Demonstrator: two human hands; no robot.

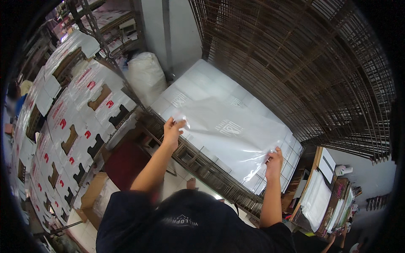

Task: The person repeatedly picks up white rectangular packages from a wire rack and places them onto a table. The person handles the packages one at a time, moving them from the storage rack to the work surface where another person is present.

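Note:
A translucent plastic sheet with a white printed design (230, 122) stretches between my two hands, slightly wrinkled and shiny near its right corner. Pinched at its left corner is my left hand (174, 130), thumb and fingers closed on the film. My right hand (274, 162) grips the nearer right corner the same way. Under the sheet lies a wire rack (295, 147) with more pale printed sheets (202, 76) on it. Whether the held sheet is a single layer or a bag, I cannot tell.
Wire racks (291, 50) tilt up behind the work surface. At left stand stacked white cartons with red print (71, 114). A large white sack (145, 76) sits behind, and a maroon seat (126, 164) nearby. A side table holds white plastic (316, 202). Another person's hand (331, 240) shows lower right.

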